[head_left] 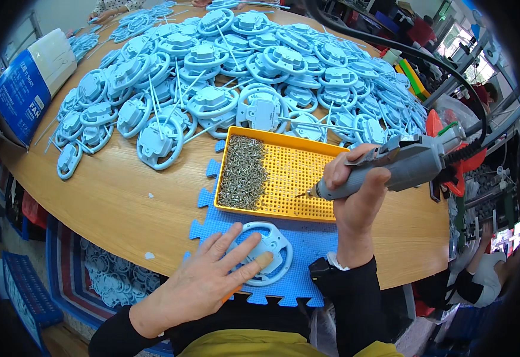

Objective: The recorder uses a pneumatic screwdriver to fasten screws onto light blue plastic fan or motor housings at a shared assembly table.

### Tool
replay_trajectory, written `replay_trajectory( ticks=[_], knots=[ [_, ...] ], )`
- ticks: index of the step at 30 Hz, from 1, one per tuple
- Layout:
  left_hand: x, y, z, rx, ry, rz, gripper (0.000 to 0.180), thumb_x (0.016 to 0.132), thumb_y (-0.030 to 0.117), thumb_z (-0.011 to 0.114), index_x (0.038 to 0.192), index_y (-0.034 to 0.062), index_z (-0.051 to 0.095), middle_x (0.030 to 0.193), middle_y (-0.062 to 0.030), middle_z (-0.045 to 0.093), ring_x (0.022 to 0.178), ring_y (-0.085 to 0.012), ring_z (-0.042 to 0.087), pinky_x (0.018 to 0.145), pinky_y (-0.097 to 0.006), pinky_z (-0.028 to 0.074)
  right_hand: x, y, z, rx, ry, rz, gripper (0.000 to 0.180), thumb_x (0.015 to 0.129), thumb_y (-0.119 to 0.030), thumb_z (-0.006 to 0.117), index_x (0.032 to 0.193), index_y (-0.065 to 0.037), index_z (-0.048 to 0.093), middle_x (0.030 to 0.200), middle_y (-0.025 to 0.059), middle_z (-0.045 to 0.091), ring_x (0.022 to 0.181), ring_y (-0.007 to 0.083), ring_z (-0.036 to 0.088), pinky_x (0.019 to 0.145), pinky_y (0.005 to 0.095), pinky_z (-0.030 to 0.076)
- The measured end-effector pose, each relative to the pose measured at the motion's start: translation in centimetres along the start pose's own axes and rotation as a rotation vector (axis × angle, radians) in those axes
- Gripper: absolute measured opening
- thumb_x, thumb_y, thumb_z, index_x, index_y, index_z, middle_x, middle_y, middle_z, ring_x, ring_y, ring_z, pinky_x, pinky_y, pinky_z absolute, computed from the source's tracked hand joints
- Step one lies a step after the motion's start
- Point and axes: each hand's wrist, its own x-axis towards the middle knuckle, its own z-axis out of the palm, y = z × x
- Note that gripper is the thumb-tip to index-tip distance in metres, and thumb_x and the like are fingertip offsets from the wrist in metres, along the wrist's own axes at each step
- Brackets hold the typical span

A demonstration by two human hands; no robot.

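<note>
My left hand (203, 276) lies with fingers spread over a light blue plastic ring-shaped part (280, 253), like a small steering wheel. The part sits flat on a blue foam mat (218, 223). A sliver of something orange shows under the heel of that hand, too hidden to name. Gripped in my right hand (358, 199) is a grey electric screwdriver (385, 172), its bit pointing left over a yellow perforated tray (295, 211). Small metal screws (242, 175) are heaped in the tray's left end, and several more sit in its holes.
A large pile of light blue ring-shaped parts (266, 62) covers the far table (117, 202). At the left stands a blue and white box (25, 89). The screwdriver's black cable (480, 107) loops up at the right. More parts fill a striped bag (102, 268) below the table edge.
</note>
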Motion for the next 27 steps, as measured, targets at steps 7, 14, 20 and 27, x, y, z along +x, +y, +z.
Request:
replay_trajectory(
  ticks=[7, 14, 20, 27],
  knots=[
    [0.5, 4.4, 1.8, -0.097, 0.386, -0.260, 0.082, 0.072, 0.035, 0.078, 0.137, 0.0012, 0.040, 0.137, -0.0244, 0.040, 0.127, -0.0435, 0.040, 0.103, -0.053, 0.032, 0.3, -4.2, 0.0, 0.094, 0.008, -0.074, 0.076, 0.075, -0.074, 0.057, 0.101, -0.002, 0.051, 0.063, 0.0038, 0.052, 0.056, 0.0137, 0.053, 0.049, 0.0254, 0.043],
    [2.2, 2.0, 4.3, -0.094, 0.554, -0.269, 0.093, 0.070, 0.033, 0.079, 0.142, -0.0024, 0.032, 0.116, -0.0180, 0.057, 0.105, -0.0362, 0.049, 0.097, -0.049, 0.033, -4.2, -6.4, 4.1, 0.232, -0.130, 0.025, 0.088, 0.066, -0.079, 0.060, 0.102, 0.001, 0.051, 0.062, 0.0050, 0.052, 0.054, 0.0166, 0.054, 0.048, 0.0273, 0.044],
    [2.1, 2.2, 4.2, -0.084, 0.545, -0.275, 0.089, 0.073, 0.031, 0.077, 0.144, 0.0030, 0.032, 0.112, -0.0157, 0.057, 0.106, -0.0366, 0.049, 0.098, -0.056, 0.030, -5.2, -5.1, 5.1, -0.066, -0.100, 0.084, 0.077, 0.074, -0.079, 0.046, 0.094, -0.004, 0.047, 0.056, 0.0012, 0.046, 0.044, 0.0125, 0.045, 0.039, 0.0248, 0.036],
    [2.6, 2.1, 3.7, 0.001, 0.485, -0.293, 0.082, 0.075, 0.035, 0.074, 0.141, 0.0044, 0.036, 0.114, -0.0136, 0.055, 0.108, -0.0363, 0.048, 0.097, -0.057, 0.030, -4.5, -5.1, 5.5, -0.102, -0.244, 0.131, 0.071, 0.074, -0.074, 0.055, 0.091, -0.006, 0.043, 0.058, 0.0028, 0.046, 0.048, 0.0135, 0.047, 0.042, 0.0257, 0.037]
  ],
)
